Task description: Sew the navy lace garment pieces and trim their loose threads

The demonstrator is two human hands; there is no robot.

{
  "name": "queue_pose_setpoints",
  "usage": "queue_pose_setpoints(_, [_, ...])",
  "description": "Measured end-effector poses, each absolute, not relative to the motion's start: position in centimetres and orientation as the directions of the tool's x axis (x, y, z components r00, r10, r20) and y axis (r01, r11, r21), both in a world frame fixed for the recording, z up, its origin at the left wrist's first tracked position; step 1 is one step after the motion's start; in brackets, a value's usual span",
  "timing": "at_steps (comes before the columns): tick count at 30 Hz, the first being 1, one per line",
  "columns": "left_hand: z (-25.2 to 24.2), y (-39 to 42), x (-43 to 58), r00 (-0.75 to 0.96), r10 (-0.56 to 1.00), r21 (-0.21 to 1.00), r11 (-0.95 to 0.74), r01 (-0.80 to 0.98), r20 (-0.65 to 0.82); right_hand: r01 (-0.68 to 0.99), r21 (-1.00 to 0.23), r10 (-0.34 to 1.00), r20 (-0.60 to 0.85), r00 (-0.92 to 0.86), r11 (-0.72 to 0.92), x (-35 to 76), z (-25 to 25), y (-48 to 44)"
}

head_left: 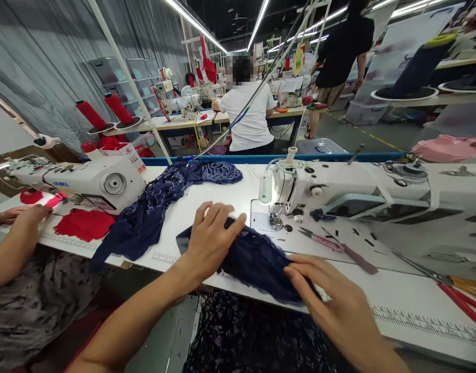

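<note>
A navy lace-edged fabric piece (257, 259) lies across the white table's front edge, left of and below the sewing machine's needle area (275, 220). On its left end rests my left hand (212, 235), palm down, fingers and thumb apart. My right hand (331, 295) pinches the piece's right end between thumb and fingers. Part of the fabric under my left hand is hidden. Farther left, a heap of navy lace fabric (152, 207) trails over the front edge.
Right of the needle lie pink-handled snips (327, 241) and large scissors (443, 280). A co-worker's hand (31, 220) works red fabric (82, 224) at a second sewing machine (101, 181) on the left. A person in white (247, 114) sits ahead.
</note>
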State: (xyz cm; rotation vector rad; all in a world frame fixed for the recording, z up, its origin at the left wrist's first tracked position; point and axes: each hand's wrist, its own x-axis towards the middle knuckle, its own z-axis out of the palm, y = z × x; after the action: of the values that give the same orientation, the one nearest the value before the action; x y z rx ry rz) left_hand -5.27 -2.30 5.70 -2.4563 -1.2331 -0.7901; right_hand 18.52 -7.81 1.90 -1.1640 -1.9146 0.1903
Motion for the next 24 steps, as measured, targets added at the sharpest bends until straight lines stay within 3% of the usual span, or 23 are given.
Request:
queue_pose_setpoints(3, [3.4,-2.7,-3.8,0.337,0.755,0.312,-0.571,0.759,0.562,0.640,-0.584,0.848,0.479,-0.225,0.499,17.4,0.3,-6.3])
queue_pose_setpoints(5, [1.6,-3.9,-2.4,0.288,0.869,0.623,-0.491,0.609,0.403,0.620,-0.607,0.857,0.455,-0.242,0.497,17.0,-0.9,-5.8])
queue_pose_setpoints(8, [-0.2,-5.6,-0.6,0.173,0.976,0.847,-0.199,0.492,0.130,0.610,-0.614,0.854,0.465,-0.233,0.501,16.8,-2.1,-5.7])
queue_pose_setpoints(17, [-1.5,-5.0,0.4,0.106,0.974,0.935,0.157,0.318,-0.199,0.710,-0.478,0.766,0.629,-0.134,0.517,16.2,-3.5,-6.8])
queue_pose_setpoints(24, [-1.2,-5.1,0.8,0.106,0.991,0.911,0.027,0.413,-0.077,0.651,-0.641,0.886,0.452,-0.106,0.405,17.1,-3.9,-6.2])
